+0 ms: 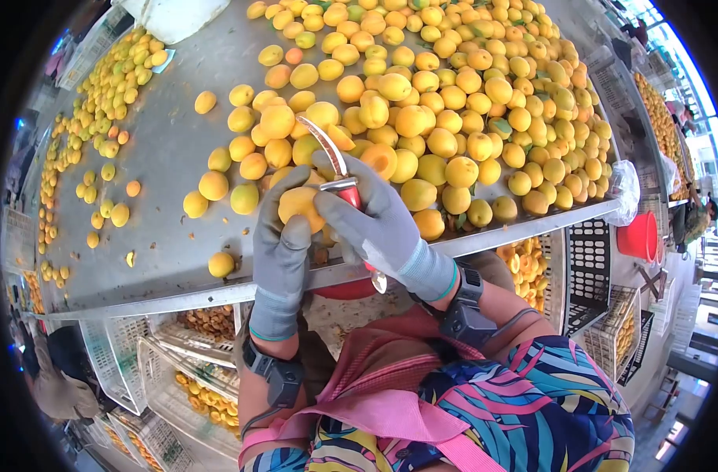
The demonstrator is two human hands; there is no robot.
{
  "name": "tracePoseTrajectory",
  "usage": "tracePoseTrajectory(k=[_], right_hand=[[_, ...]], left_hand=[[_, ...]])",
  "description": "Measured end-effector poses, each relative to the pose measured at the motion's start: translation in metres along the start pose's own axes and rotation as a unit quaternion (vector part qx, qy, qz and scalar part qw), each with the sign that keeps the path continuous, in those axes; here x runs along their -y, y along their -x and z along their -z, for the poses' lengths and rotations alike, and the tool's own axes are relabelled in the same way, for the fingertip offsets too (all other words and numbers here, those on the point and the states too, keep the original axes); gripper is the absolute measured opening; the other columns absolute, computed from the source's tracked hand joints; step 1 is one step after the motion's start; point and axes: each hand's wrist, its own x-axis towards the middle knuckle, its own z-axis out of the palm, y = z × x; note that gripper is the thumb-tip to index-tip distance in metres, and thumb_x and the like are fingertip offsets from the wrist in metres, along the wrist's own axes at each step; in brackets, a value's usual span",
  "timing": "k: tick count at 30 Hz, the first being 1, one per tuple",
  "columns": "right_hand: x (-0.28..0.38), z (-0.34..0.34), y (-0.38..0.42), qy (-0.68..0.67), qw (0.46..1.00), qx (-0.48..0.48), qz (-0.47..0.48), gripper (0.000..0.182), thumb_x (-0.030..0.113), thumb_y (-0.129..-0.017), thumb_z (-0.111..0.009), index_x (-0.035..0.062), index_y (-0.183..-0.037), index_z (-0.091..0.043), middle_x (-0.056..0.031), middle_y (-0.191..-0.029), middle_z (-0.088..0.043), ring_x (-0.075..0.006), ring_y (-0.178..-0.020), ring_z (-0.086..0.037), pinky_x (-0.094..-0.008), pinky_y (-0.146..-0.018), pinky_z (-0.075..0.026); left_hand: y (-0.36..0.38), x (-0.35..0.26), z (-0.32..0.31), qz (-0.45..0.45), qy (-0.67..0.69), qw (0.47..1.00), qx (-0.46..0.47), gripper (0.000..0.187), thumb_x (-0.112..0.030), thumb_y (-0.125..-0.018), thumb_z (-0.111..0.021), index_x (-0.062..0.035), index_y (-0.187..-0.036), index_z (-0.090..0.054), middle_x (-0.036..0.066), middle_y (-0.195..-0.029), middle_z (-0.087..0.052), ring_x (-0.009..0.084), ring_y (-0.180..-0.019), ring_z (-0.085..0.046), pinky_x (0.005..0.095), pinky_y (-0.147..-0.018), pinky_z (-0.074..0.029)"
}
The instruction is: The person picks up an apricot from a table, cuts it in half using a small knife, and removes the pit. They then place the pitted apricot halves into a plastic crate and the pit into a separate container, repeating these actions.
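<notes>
In the head view my left hand [282, 256], in a grey glove, is closed around a yellow apricot [300, 208] just above the table's near edge. My right hand [390, 224], gloved as well, grips a curved knife [325, 144] by its red handle. The blade points up and away from me, and its tip curves to the left. The fingers of both hands meet at the apricot's right side. Just beyond the knife lies an orange-toned apricot [381, 160] that looks cut. A big heap of whole apricots [453, 102] spreads behind my hands.
The metal table [166, 228] has a raised front edge. More apricots [107, 86] lie at far left. Below stand crates of apricot pieces [209, 405], a black crate [588, 263] and a red bucket [640, 234]. A plastic bag [624, 193] hangs at the right corner.
</notes>
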Motion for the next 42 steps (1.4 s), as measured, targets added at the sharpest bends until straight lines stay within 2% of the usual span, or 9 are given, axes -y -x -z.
tracePoseTrajectory(k=[7,10,12,15,21,30,36,40,42], right_hand=[[-0.001,0.004,-0.003,-0.037,0.995,0.032,-0.082,0.050,0.019,-0.089,-0.058,0.0048,-0.133,-0.039,0.0014,-0.076,-0.052,-0.0047,-0.048,-0.046,-0.0203,-0.041,-0.038],[0.002,0.006,-0.003,-0.053,0.993,0.034,-0.100,0.051,0.018,-0.089,-0.058,0.0051,-0.134,-0.038,0.0004,-0.075,-0.053,-0.0062,-0.045,-0.047,-0.0210,-0.038,-0.038],[0.003,0.010,-0.005,-0.061,0.991,0.038,-0.113,0.052,0.017,-0.088,-0.058,0.0052,-0.134,-0.038,-0.0002,-0.074,-0.053,-0.0067,-0.044,-0.047,-0.0210,-0.038,-0.038],[0.000,0.018,-0.009,-0.101,0.982,0.057,-0.151,0.054,0.012,-0.084,-0.057,0.0054,-0.134,-0.038,-0.0017,-0.074,-0.053,-0.0084,-0.044,-0.048,-0.0220,-0.038,-0.039],[0.002,0.017,-0.005,-0.049,0.991,0.040,-0.121,0.054,0.007,-0.079,-0.055,0.0051,-0.131,-0.040,-0.0018,-0.071,-0.052,-0.0092,-0.044,-0.048,-0.0225,-0.038,-0.039],[0.003,0.021,0.002,-0.051,0.998,0.025,-0.032,0.043,0.010,-0.091,-0.051,0.0036,-0.132,-0.041,-0.0003,-0.076,-0.053,-0.0081,-0.057,-0.050,-0.0230,-0.050,-0.042],[-0.002,0.014,0.006,0.212,0.970,0.035,0.115,0.044,0.019,-0.096,-0.049,-0.0023,-0.133,-0.038,-0.0140,-0.080,-0.060,-0.0221,-0.066,-0.061,-0.0309,-0.061,-0.046],[-0.009,0.014,0.001,0.234,0.960,0.033,0.148,0.044,0.019,-0.096,-0.049,-0.0024,-0.133,-0.038,-0.0183,-0.081,-0.062,-0.0306,-0.070,-0.064,-0.0335,-0.062,-0.048],[-0.019,0.013,-0.004,0.259,0.928,0.012,0.269,0.045,0.020,-0.096,-0.048,-0.0017,-0.134,-0.037,-0.0188,-0.082,-0.064,-0.0344,-0.072,-0.065,-0.0357,-0.062,-0.048]], left_hand=[[-0.002,0.003,0.006,-0.025,-0.004,1.000,-0.009,0.074,-0.042,-0.081,-0.072,0.0009,-0.133,-0.043,0.009,-0.118,-0.056,0.0165,-0.108,-0.054,0.0296,-0.095,-0.043],[-0.001,0.001,0.007,-0.029,-0.083,0.996,-0.006,0.083,-0.053,-0.078,-0.069,0.0012,-0.134,-0.041,0.009,-0.118,-0.056,0.0167,-0.107,-0.055,0.0287,-0.091,-0.046],[0.000,0.003,0.007,-0.038,-0.053,0.998,-0.005,0.072,-0.034,-0.081,-0.073,0.0018,-0.134,-0.042,0.009,-0.116,-0.057,0.0163,-0.106,-0.054,0.0297,-0.093,-0.044],[0.000,0.006,0.005,-0.066,-0.101,0.993,-0.002,0.072,-0.032,-0.080,-0.074,0.0023,-0.134,-0.041,0.009,-0.116,-0.057,0.0166,-0.106,-0.054,0.0302,-0.093,-0.044],[0.000,0.021,0.002,-0.036,-0.072,0.995,-0.052,0.069,-0.043,-0.086,-0.065,0.0028,-0.133,-0.043,0.010,-0.116,-0.056,0.0175,-0.106,-0.055,0.0315,-0.094,-0.043],[-0.001,0.018,0.003,0.064,0.109,0.990,-0.056,0.064,-0.055,-0.090,-0.052,-0.0040,-0.129,-0.046,0.004,-0.112,-0.056,0.0118,-0.097,-0.055,0.0234,-0.079,-0.046],[-0.002,0.019,0.001,0.059,0.098,0.992,-0.053,0.061,-0.055,-0.093,-0.047,-0.0043,-0.127,-0.045,0.004,-0.109,-0.057,0.0127,-0.096,-0.055,0.0239,-0.078,-0.047],[-0.001,0.014,-0.003,0.037,0.059,0.997,-0.044,0.060,-0.055,-0.093,-0.047,-0.0050,-0.126,-0.046,0.004,-0.107,-0.056,0.0118,-0.092,-0.056,0.0222,-0.073,-0.048],[0.000,0.010,-0.002,0.029,-0.078,0.996,-0.035,0.059,-0.055,-0.092,-0.046,-0.0059,-0.124,-0.047,0.004,-0.105,-0.056,0.0097,-0.083,-0.056,0.0198,-0.068,-0.048]])
